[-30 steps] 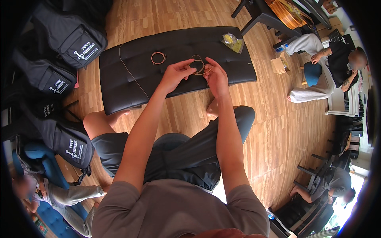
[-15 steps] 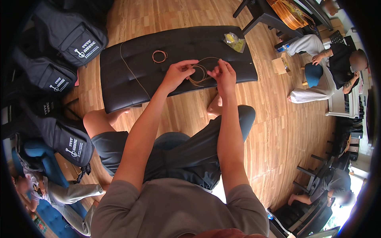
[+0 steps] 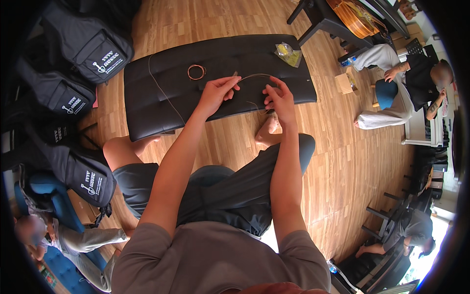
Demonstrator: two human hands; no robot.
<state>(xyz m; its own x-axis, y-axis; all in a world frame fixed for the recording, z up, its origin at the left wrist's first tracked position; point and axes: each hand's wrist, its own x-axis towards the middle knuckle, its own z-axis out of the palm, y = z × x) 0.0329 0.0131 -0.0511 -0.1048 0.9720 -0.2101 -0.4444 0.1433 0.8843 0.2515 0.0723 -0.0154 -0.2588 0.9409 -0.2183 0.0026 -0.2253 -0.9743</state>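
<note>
Over the near edge of the black padded bench (image 3: 230,51), a thin guitar string (image 3: 257,75) arches between my two hands. My left hand (image 3: 220,94) pinches it between thumb and fingertips. On the other side, my right hand (image 3: 280,100) grips it with thumb and forefinger, the other fingers curled. A loose bit of string shows below, beside the right hand. Farther back on the bench lies a small copper-coloured coil of string (image 3: 197,72). A long loose string (image 3: 161,88) runs across the bench's left part. A clear and yellow plastic packet (image 3: 289,54) sits at the far right.
Black guitar bags (image 3: 93,44) stand along the left. An acoustic guitar (image 3: 356,19) rests on a dark bench at the far right. A small opened carton (image 3: 346,82) is on the wooden floor (image 3: 342,161) near a seated person. Other people sit at lower left and lower right.
The round coil between my hands has spread into a shallow arc. My right hand has dropped slightly and turned; my left hand stays nearly in place.
</note>
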